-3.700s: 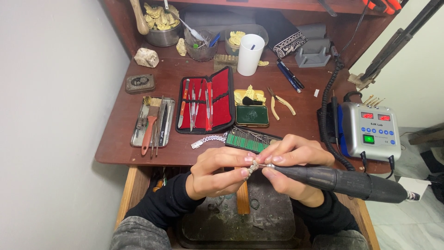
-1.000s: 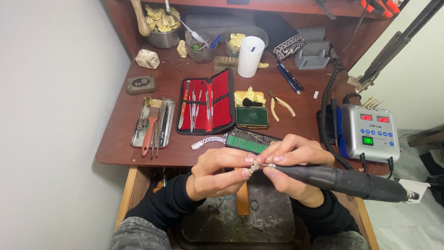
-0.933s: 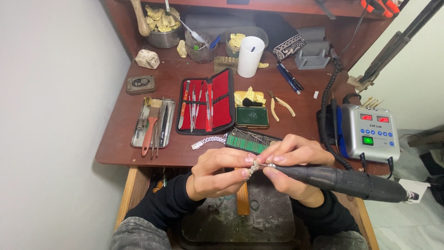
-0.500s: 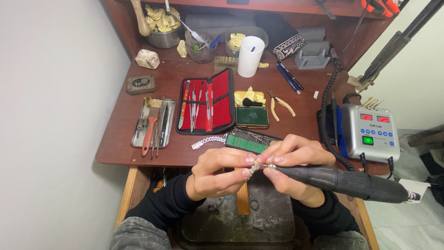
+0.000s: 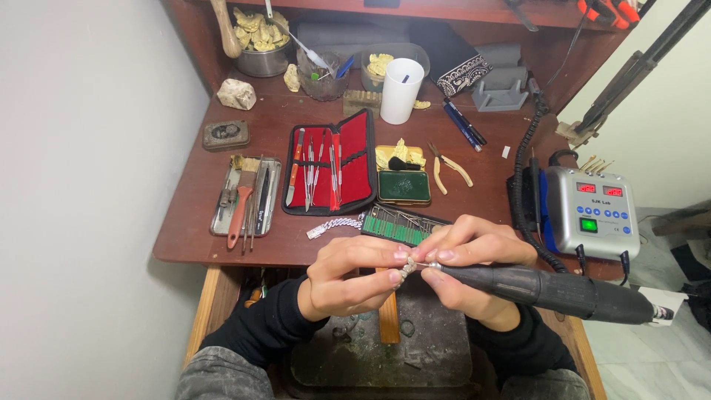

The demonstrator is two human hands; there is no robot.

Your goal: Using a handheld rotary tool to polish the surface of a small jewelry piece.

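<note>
My left hand pinches a small silver chain piece between thumb and fingers, in front of the desk's edge. My right hand grips a black rotary handpiece like a pen, its thin tip touching the chain piece. The handpiece body runs off to the right, toward a grey control box with red displays and a green button. Both hands meet above a wooden bench pin and a dark tray below the desk.
On the brown desk lie a red-lined tool case, a metal tray of brushes, a green bur holder, a loose silver chain, yellow-handled pliers and a white cup. Bowls of casts stand at the back.
</note>
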